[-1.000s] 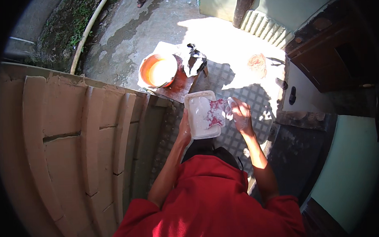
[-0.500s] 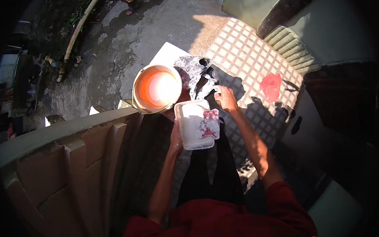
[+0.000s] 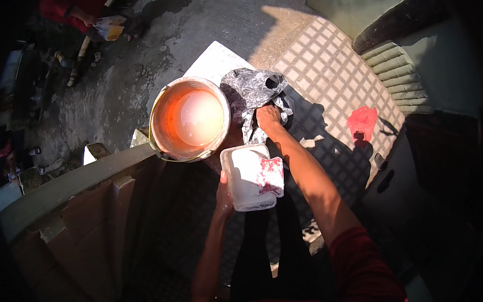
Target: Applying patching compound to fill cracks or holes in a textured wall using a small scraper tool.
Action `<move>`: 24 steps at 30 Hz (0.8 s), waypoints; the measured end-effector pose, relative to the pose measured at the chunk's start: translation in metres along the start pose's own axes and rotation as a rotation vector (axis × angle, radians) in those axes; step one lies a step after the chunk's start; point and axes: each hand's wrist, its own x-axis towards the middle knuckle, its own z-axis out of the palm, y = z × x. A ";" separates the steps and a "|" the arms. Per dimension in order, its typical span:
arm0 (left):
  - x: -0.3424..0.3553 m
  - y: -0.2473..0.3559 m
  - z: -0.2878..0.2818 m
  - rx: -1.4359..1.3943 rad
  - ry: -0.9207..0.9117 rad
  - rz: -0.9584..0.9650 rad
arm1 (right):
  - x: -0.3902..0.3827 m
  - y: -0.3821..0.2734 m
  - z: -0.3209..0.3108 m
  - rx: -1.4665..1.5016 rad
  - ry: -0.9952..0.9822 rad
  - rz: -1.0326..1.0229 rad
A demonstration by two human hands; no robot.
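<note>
My left hand (image 3: 225,196) grips the left side of a shallow white plastic tub (image 3: 243,202) with white matter in it. A flat red piece (image 3: 271,176) smeared with white lies at the tub's right edge. My right hand (image 3: 268,117) reaches into a crumpled black plastic bag (image 3: 252,88) beyond the tub; its fingertips are hidden there. To the left of the bag is a bucket (image 3: 159,122), orange inside, with pale liquid at the bottom.
A white board (image 3: 214,60) lies beyond the bucket. At left runs a wall top (image 3: 77,177). A red plastic bag (image 3: 362,121) rests on the tiled floor (image 3: 323,57) at right. Another person (image 3: 80,13) at the far left holds a bag of yellowish stuff.
My right hand has moved forward and left, into the black bag. The view has shifted, and the other person has come further into it at the upper left.
</note>
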 end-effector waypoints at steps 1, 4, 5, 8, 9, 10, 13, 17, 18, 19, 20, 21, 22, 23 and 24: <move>0.004 -0.004 0.001 0.013 -0.019 0.004 | 0.001 0.004 0.007 -0.004 -0.001 0.003; 0.011 -0.015 0.007 0.024 0.038 0.003 | 0.006 0.017 0.036 -0.183 0.137 -0.212; 0.012 -0.017 0.007 0.025 0.034 0.001 | 0.009 0.020 0.044 -0.327 -0.070 -0.208; 0.017 -0.024 0.012 0.020 0.018 -0.001 | 0.021 0.037 0.051 -0.396 -0.145 -0.148; 0.020 -0.028 0.008 0.015 0.021 -0.008 | 0.026 0.039 0.052 -0.360 -0.137 -0.144; 0.019 -0.027 0.001 0.015 0.046 -0.014 | 0.021 0.025 0.049 -0.314 -0.135 -0.158; 0.011 -0.017 0.001 0.030 0.063 -0.027 | 0.008 0.011 0.041 -0.475 -0.207 -0.287; 0.025 -0.024 0.010 0.025 0.040 -0.019 | 0.006 0.030 0.055 -0.306 -0.042 -0.346; 0.030 -0.030 0.015 -0.002 0.017 -0.011 | 0.009 0.045 0.062 -0.314 -0.044 -0.330; 0.034 -0.034 0.020 -0.028 -0.003 -0.004 | 0.011 0.056 0.066 -0.151 0.081 -0.301; 0.037 -0.039 0.025 -0.033 -0.017 -0.011 | 0.013 0.068 0.069 0.009 0.207 -0.270; 0.032 -0.035 0.002 0.014 0.040 0.026 | 0.009 0.028 0.053 -0.056 -0.022 -0.281; 0.032 -0.032 -0.003 0.043 0.054 0.058 | 0.009 0.020 0.044 0.037 0.062 -0.241; 0.033 -0.029 -0.008 0.047 0.072 0.064 | 0.007 0.010 0.036 0.131 0.142 -0.200; 0.042 -0.039 0.008 0.011 -0.009 0.039 | 0.017 0.044 0.039 0.181 0.218 -0.070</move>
